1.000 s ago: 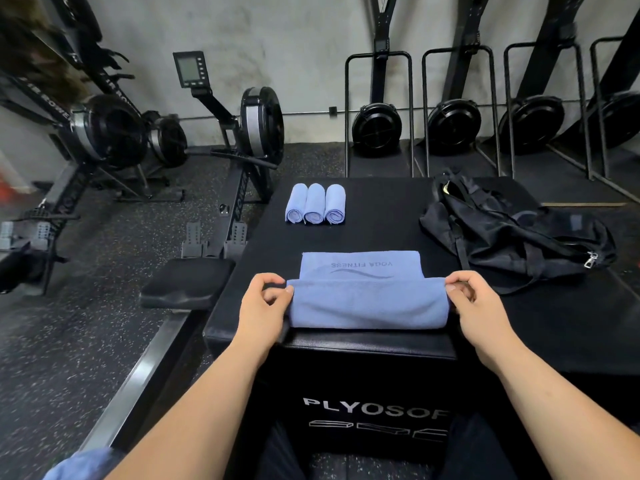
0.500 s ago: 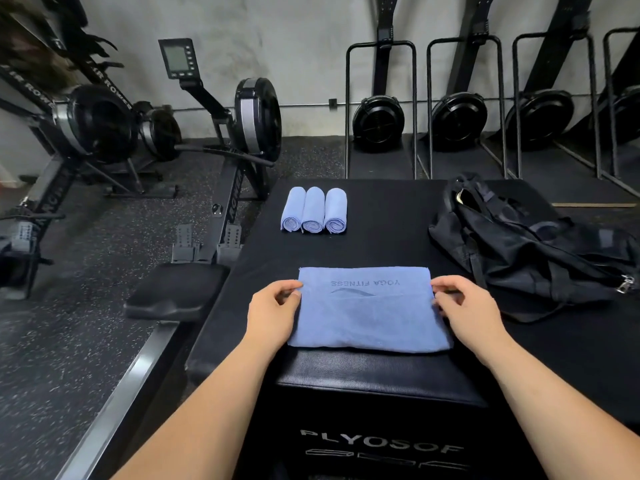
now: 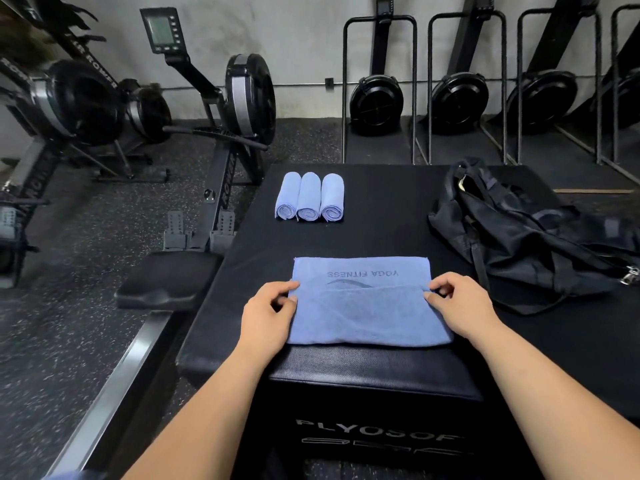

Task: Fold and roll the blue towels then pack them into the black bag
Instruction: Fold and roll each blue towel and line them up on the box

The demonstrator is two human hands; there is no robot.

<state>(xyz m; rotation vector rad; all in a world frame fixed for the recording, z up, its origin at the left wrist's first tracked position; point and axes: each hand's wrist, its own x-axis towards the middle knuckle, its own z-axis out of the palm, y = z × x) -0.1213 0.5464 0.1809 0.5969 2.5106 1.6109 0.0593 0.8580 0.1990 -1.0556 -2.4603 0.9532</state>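
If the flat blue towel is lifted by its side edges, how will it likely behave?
Probably floppy: the flat blue towel lies limp in thin folded layers, so its middle would likely sag between the left hand and right hand pinching its edges. Likely light, being thin cloth. The fold may fall open.

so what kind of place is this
Most likely a gym. A black rowing machine with a flywheel and monitor stands on the left. More rowers are stored upright at the back. The flat blue cloth towel, printed YOGA FITNESS, lies on a black padded plyo box.
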